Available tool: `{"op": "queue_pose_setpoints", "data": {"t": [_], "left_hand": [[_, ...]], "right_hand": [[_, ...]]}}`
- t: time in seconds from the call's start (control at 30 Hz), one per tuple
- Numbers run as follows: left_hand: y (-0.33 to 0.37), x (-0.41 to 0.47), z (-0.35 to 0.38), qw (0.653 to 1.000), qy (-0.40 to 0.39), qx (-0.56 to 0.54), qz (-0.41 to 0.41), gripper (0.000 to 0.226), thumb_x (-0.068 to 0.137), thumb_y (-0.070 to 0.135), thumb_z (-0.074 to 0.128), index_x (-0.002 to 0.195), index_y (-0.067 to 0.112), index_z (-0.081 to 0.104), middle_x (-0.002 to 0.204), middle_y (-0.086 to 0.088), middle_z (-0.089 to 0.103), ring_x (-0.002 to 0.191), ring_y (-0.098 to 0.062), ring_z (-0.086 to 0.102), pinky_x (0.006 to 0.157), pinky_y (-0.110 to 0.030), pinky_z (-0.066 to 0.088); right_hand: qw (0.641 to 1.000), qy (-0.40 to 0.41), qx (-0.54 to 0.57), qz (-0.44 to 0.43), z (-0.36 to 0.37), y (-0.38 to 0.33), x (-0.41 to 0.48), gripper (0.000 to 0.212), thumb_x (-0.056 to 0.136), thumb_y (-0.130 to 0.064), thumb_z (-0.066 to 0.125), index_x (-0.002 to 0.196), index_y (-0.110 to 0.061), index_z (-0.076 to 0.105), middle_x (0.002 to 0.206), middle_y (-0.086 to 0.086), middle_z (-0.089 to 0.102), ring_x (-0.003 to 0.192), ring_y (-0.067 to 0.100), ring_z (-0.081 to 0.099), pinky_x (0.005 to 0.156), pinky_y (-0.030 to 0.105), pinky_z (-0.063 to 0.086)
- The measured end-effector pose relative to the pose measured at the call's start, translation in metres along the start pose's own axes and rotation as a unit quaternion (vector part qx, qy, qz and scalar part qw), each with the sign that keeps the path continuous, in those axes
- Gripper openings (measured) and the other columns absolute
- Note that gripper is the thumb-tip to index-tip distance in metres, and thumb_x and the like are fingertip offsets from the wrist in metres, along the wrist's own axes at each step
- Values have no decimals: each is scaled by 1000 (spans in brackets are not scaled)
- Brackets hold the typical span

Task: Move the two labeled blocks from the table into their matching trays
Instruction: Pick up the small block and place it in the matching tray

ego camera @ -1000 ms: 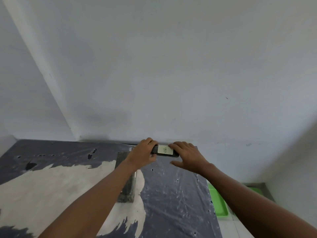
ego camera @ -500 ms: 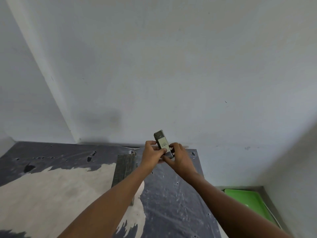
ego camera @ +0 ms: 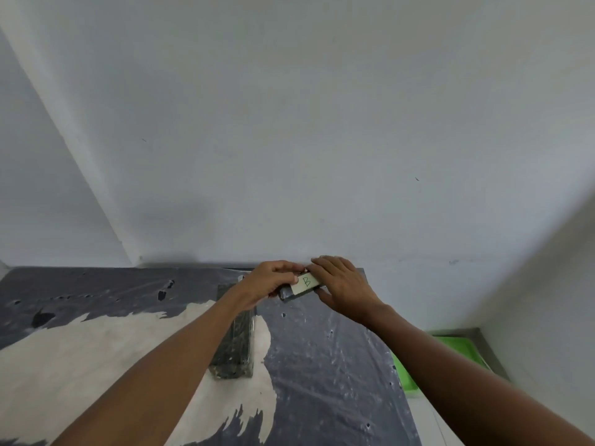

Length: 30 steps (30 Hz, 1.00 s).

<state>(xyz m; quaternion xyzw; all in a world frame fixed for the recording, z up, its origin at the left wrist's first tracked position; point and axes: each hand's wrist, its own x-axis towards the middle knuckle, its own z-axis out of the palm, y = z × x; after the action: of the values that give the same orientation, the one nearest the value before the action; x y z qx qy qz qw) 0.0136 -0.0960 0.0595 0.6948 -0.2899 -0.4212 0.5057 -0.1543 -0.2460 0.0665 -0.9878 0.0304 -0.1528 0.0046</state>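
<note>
Block B held above the table's far edge, 12 o'clock; left hand and right hand grip opposite ends, label up, presumably for reading. Green tray at 4 o'clock.

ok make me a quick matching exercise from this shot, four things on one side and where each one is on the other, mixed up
Things:
1. block labeled B
2. long dark block
3. green tray
4. left hand

Places:
a. lying flat on the table, partly under the left forearm
b. beyond the table's right edge, lower down
c. gripping the left end of the labeled block
d. held between both hands near the wall

Pairs: 1-d, 2-a, 3-b, 4-c
</note>
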Motion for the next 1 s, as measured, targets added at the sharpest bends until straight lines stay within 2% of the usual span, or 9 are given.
{"op": "queue_pose_setpoints", "data": {"t": [0.07, 0.13, 0.2, 0.23, 0.4, 0.57, 0.73, 0.9, 1.0], "left_hand": [[-1, 3, 3, 1000, -7, -1, -2, 24, 86, 23, 74, 109, 33, 75, 114, -4, 74, 108, -28, 69, 99, -53, 53], [-3, 6, 10, 1000, -6, -8, -8, 24, 85, 28, 76, 108, 32, 74, 110, 1, 76, 100, -21, 71, 84, -41, 59], [-6, 9, 24, 1000, -7, -9, -16, 23, 85, 29, 76, 108, 28, 72, 108, -1, 74, 87, -14, 67, 67, -26, 54], [-8, 11, 32, 1000, -6, -17, -23, 24, 86, 27, 76, 109, 24, 72, 107, -4, 74, 83, -14, 65, 64, -24, 51], [-10, 14, 93, 999, -18, -15, -28, 21, 86, 25, 77, 106, 20, 74, 96, -2, 74, 76, -13, 63, 63, -23, 51], [-4, 16, 177, 999, -29, -4, -31, 20, 86, 26, 77, 105, 21, 73, 99, 0, 75, 82, -12, 65, 64, -23, 53], [-1, 19, 283, 999, -10, -1, -43, 18, 92, 42, 66, 95, 25, 70, 85, 4, 72, 67, -7, 66, 60, -24, 50], [-15, 24, 388, 998, 8, 19, -67, 36, 102, 45, 47, 107, 14, 65, 100, -2, 71, 83, -20, 66, 72, -33, 52], [-24, 24, 430, 990, -11, 130, -44, 30, 101, 41, 50, 107, 15, 63, 103, -5, 69, 87, -21, 66, 72, -33, 51]], "right_hand": [[1000, 6, 5, 27, 0, -4, -8, 44, 88, -28, 67, 129, -16, 54, 128, 4, 63, 116, 27, 57, 95, 40, 47], [998, 1, 13, 65, 1, -5, -21, 44, 86, -31, 70, 126, -18, 55, 122, 2, 65, 109, 26, 59, 90, 40, 49], [995, 7, 11, 104, 1, -3, -37, 43, 85, -31, 71, 123, -19, 56, 119, 2, 65, 106, 26, 59, 87, 39, 48], [993, 9, 10, 120, 0, -1, -46, 43, 84, -31, 71, 123, -19, 56, 118, 2, 64, 106, 27, 58, 87, 38, 47], [988, -14, 21, 151, -8, 21, -98, 48, 85, -33, 69, 127, -17, 53, 120, 4, 63, 108, 27, 57, 87, 38, 47], [988, -23, 29, 149, -24, 63, -163, 40, 85, -29, 67, 122, -18, 56, 117, 2, 63, 105, 28, 58, 85, 39, 47], [980, -50, 40, 188, -42, 123, -248, 44, 86, -28, 67, 126, -16, 53, 122, 6, 58, 109, 30, 55, 89, 41, 46], [974, -95, 28, 204, -55, 180, -337, 50, 89, -26, 62, 136, -17, 47, 123, 6, 58, 108, 30, 54, 91, 41, 45], [970, -107, 35, 215, -58, 208, -372, 50, 88, -22, 61, 137, -19, 49, 123, 6, 58, 110, 31, 54, 91, 41, 45]]}}
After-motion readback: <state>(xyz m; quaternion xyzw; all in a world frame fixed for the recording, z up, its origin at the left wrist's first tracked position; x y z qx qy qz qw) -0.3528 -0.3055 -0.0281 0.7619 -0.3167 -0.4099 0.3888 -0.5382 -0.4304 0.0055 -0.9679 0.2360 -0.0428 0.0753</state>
